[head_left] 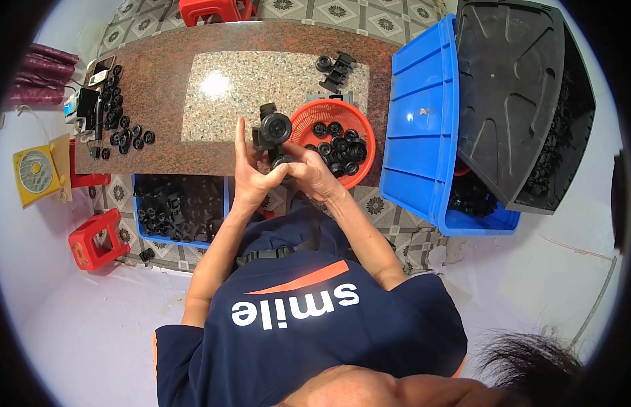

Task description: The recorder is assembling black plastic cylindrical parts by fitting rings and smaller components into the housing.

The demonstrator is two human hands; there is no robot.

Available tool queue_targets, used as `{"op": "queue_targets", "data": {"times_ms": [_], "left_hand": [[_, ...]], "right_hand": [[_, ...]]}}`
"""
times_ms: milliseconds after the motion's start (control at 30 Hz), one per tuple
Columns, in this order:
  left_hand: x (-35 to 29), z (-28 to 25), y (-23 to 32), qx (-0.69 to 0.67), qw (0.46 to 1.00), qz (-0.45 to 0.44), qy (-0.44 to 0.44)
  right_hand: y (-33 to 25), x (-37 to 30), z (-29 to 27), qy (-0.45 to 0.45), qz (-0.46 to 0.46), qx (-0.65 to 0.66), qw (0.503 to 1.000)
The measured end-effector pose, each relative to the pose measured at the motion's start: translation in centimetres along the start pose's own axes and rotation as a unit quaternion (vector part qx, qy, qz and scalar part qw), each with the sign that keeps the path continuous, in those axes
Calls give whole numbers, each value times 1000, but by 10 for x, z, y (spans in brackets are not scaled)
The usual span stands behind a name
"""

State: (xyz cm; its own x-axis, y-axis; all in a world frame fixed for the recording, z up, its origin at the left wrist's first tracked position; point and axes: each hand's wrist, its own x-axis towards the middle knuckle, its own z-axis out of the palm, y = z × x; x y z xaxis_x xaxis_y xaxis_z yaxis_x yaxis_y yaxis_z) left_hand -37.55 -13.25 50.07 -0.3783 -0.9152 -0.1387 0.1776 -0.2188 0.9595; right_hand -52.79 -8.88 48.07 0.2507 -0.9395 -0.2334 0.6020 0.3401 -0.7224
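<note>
We observe both hands together at the centre of the frame, just over the near edge of the stone table. The left forearm rises from the lower left, slanting rightward; the right forearm slants leftward from the lower right, so that the two converge. We find the left hand with one finger extended straight up, its thumb angled toward the right hand. Its remaining fingers grasp a black wheeled part, held upright left of the red basket. The right hand is bent inward, its fingers curled and pinching the part's lower end; their exact contact is partly hidden. We note loose black wheels inside the basket.
</note>
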Motion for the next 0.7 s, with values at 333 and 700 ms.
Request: {"op": "queue_targets", "data": {"times_ms": [333, 700], "left_hand": [[-10, -41, 24, -346, 911, -207, -86], [-13, -54, -21, -244, 941, -223, -71]], "right_hand": [[-23, -17, 14, -63, -334, -592, 731], [40, 54, -160, 262, -29, -701, 663]]}}
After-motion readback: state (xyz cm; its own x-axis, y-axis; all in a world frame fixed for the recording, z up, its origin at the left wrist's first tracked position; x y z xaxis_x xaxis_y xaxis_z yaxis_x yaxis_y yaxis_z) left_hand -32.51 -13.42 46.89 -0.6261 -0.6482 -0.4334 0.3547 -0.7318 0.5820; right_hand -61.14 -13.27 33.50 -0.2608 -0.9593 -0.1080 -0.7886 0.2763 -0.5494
